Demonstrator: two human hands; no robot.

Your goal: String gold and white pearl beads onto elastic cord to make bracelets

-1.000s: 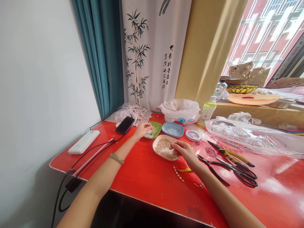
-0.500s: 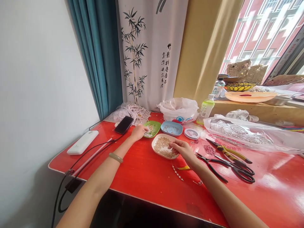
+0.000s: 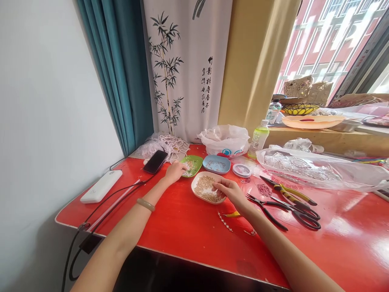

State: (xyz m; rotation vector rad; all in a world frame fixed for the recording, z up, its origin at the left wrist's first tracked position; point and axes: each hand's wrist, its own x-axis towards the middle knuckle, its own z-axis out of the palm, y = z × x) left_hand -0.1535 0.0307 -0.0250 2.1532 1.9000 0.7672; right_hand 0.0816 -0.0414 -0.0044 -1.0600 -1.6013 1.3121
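Note:
My left hand [image 3: 175, 172] is at the left edge of a green dish [image 3: 199, 162] that holds small pale and gold beads [image 3: 189, 165]. Its fingers are bent together over the beads, and whatever is between them is too small to make out. Over the right side of a white dish [image 3: 194, 194] of gold beads [image 3: 204, 184] is my right hand [image 3: 230, 191]. Thumb and fingertips are pinched there, hiding anything they hold. A short beaded chain [image 3: 225, 222] and a yellow pointed tool [image 3: 232, 214], partly hidden by my right arm, lie nearer me.
Behind stands a blue dish [image 3: 217, 164] of small pieces. Black-handled pliers [image 3: 267, 211], scissors [image 3: 300, 213] and yellow-handled pliers [image 3: 290, 191] lie at right, near red beads [image 3: 264, 190]. A phone [image 3: 155, 161], power bank [image 3: 101, 186] and cables are at left. A bottle [image 3: 258, 140] stands behind.
The whole view has shifted slightly, so things sit a little further left. Both hands stay at the same dishes, with only slight finger movement.

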